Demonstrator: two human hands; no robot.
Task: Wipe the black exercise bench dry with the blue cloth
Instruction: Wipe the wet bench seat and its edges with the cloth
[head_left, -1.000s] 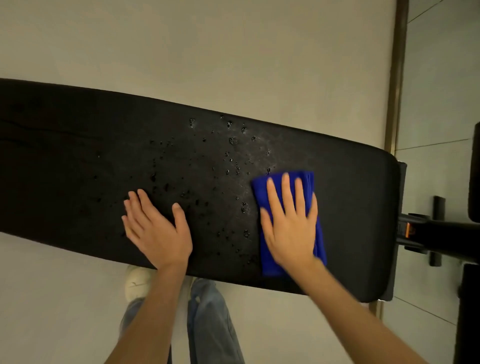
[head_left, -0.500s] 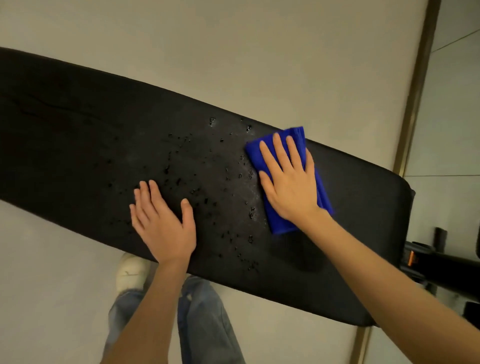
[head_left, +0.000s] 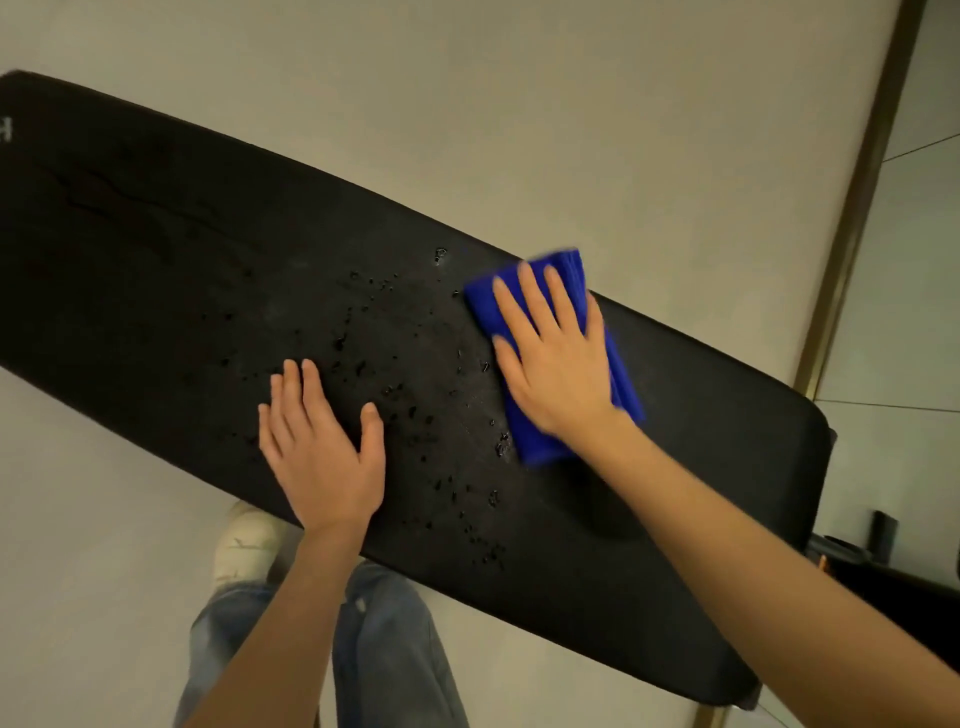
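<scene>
The black exercise bench (head_left: 156, 270) runs slantwise from upper left to lower right. Water droplets (head_left: 395, 364) dot its middle, between my two hands. A folded blue cloth (head_left: 535, 447) lies near the bench's far edge, right of the droplets. My right hand (head_left: 556, 358) presses flat on the cloth with straight, spread fingers and covers most of it. My left hand (head_left: 322, 447) rests flat on the bench near its front edge, fingers straight, holding nothing.
Pale floor (head_left: 519, 104) surrounds the bench. My jeans (head_left: 384, 649) and a white shoe (head_left: 247, 545) show below the bench's front edge. The bench's black frame (head_left: 883, 551) sticks out at the right end, near a brass floor strip (head_left: 852, 208).
My right hand has slid the blue cloth from the front part of the bench up toward its far edge. My left hand has stayed flat in place. The view has tilted.
</scene>
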